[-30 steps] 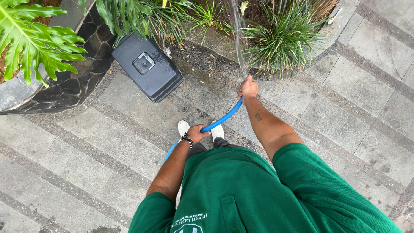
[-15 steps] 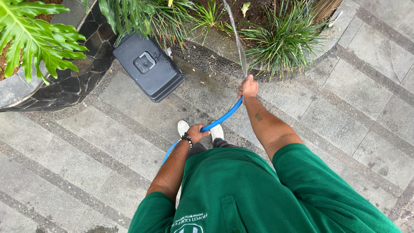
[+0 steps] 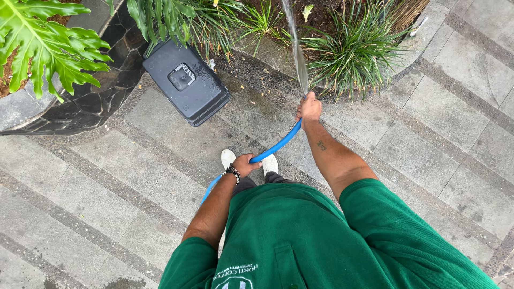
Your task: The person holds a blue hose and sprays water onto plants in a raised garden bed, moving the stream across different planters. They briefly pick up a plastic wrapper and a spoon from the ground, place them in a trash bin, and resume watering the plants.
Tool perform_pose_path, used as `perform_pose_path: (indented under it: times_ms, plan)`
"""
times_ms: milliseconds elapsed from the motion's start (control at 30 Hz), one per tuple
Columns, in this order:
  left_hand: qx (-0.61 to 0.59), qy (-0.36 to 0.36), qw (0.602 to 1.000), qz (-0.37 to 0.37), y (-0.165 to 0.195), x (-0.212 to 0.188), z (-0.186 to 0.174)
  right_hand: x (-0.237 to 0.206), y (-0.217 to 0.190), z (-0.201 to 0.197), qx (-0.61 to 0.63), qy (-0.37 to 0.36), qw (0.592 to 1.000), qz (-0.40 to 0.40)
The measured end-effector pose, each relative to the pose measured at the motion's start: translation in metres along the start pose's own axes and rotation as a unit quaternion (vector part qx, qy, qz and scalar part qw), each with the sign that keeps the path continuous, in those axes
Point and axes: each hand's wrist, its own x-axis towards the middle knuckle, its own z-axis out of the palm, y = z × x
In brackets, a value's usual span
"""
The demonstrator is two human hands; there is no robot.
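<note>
A blue hose (image 3: 278, 144) runs from low at my left side up to my right hand (image 3: 309, 108), which grips its end. A thin jet of water (image 3: 295, 48) shoots from that end toward the grassy plants (image 3: 353, 48) in the raised bed ahead. My left hand (image 3: 246, 165), with a beaded bracelet on the wrist, holds the hose further back, just above my white shoes (image 3: 228, 158). I wear a green shirt.
A black plastic box (image 3: 186, 81) lies wet on the pavement against a dark stone planter wall (image 3: 96, 101). Large split green leaves (image 3: 48, 43) hang over the planter at the left. Grey paving slabs (image 3: 439, 134) stretch to the right and left.
My right hand and the hose end have shifted slightly, and the water jet now points a little more upright into the bed. The left hand stays on the hose.
</note>
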Motion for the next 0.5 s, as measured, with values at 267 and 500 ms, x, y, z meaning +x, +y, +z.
perform_pose_path:
  times_ms: [267, 500]
  plan:
    - [-0.007, 0.011, 1.0, 0.001, 0.001, -0.0019, -0.0007, -0.0013, -0.0016, 0.0014, 0.014, -0.012, 1.0, -0.003]
    - [-0.01, 0.007, 1.0, -0.006, 0.0027, -0.0007, 0.0, -0.004, -0.0052, 0.0009, 0.025, -0.02, 0.999, -0.009]
